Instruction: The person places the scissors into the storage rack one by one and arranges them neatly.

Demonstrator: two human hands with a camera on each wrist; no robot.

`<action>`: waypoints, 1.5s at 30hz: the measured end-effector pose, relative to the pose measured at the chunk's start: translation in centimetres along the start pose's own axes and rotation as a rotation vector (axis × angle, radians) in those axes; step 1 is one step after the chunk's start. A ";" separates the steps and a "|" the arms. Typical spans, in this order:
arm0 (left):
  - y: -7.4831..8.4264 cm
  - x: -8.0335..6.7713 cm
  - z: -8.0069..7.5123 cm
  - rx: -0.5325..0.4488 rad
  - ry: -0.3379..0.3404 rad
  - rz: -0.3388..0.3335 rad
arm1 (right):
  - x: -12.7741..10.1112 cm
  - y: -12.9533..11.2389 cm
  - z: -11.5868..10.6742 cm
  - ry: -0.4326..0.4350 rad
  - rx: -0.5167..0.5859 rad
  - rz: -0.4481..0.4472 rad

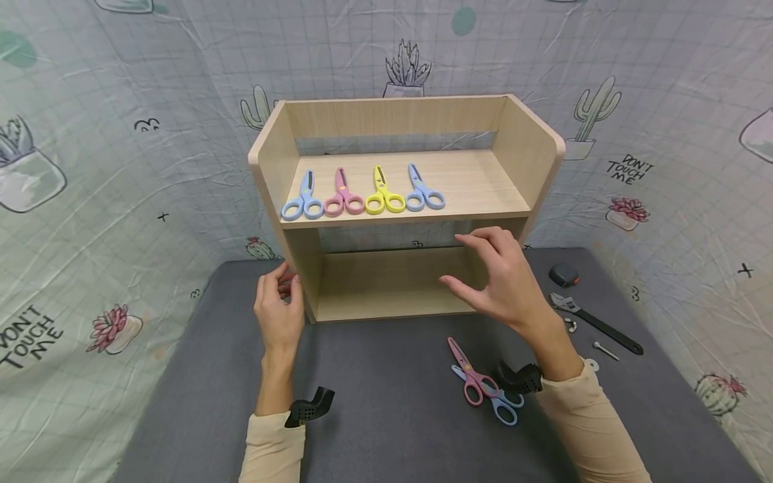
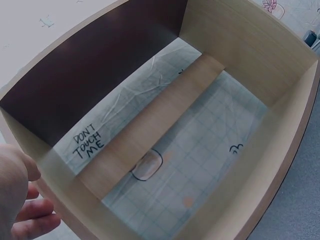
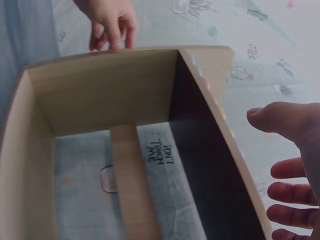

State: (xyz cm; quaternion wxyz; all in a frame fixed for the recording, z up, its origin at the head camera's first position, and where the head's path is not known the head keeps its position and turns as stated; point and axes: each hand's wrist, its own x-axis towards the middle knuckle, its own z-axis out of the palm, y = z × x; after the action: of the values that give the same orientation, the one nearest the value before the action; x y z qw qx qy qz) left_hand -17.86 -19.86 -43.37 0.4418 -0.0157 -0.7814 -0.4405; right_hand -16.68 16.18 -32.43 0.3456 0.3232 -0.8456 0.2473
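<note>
A light wooden two-tier shelf (image 1: 483, 184) stands upright on the grey table. Along its upper board lie blue scissors (image 1: 306, 191), pink scissors (image 1: 342, 191), yellow scissors (image 1: 381, 191) and second blue scissors (image 1: 421, 188), blades pointing back. At the shelf's left side panel, my left hand (image 1: 280, 310) rests its loosely bent fingers against the outside. My right hand (image 1: 498, 278) hovers before the lower compartment's right end, thumb and fingers spread around nothing. Below it, another pink pair of scissors (image 1: 468, 369) lies crossed over a blue pair (image 1: 498, 397) on the table.
To the right lie a tape measure (image 1: 564, 274), an adjustable wrench (image 1: 594, 322), a bolt (image 1: 606, 351), a small metal part (image 1: 570, 325) and a washer (image 1: 593, 365), partly hidden by the right wrist. A cactus-print cloth (image 1: 199, 134) hangs behind and at both sides.
</note>
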 end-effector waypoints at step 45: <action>-0.1 0.0 0.0 -0.017 -0.007 -0.026 | -15.6 0.8 3.9 -0.240 -0.029 0.141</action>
State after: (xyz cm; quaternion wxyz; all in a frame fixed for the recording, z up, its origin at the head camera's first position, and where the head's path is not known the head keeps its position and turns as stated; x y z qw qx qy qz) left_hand -17.87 -19.87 -43.43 0.4333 -0.0106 -0.7791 -0.4530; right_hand -10.26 20.11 -46.70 0.2283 0.2852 -0.9049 0.2182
